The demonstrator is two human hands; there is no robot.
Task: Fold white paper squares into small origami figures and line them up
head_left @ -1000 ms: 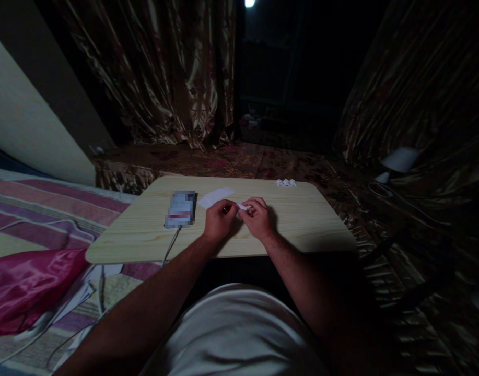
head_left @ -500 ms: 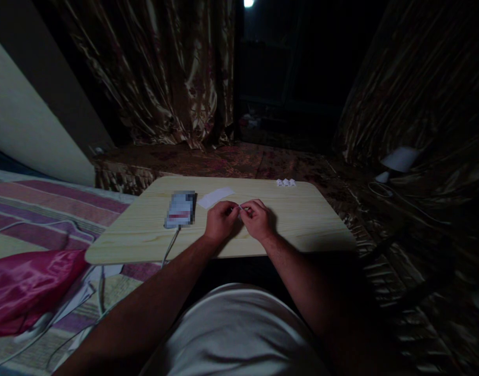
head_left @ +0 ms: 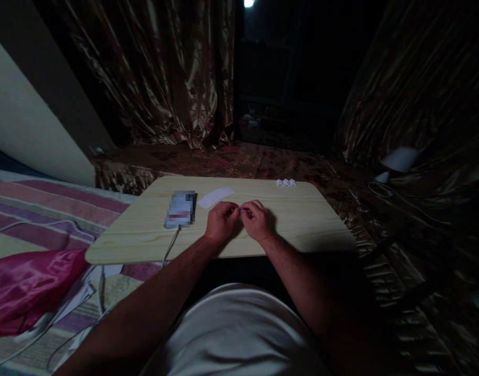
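Observation:
My left hand [head_left: 220, 221] and my right hand [head_left: 257, 220] rest together on a pale wooden lap table [head_left: 145, 230]. Both are closed in a pinch on a tiny white piece of paper [head_left: 240, 209], of which only a sliver shows between the fingertips. A white paper strip [head_left: 215, 197] lies flat just beyond my left hand. A phone [head_left: 180, 209] with a cable plugged in lies to the left of my hands. Three small white folded pieces [head_left: 285, 183] sit in a row at the table's far edge.
A striped bedspread [head_left: 47, 209] with a pink satin cloth [head_left: 27, 287] and white cables [head_left: 67, 313] lies to the left. Dark shiny curtains [head_left: 164, 78] hang behind the table. A small white lamp [head_left: 398, 161] stands on the floor at the right.
My fingers have closed tighter round the small paper, so less of it shows than a second ago. The hands have stayed in the same spot on the table.

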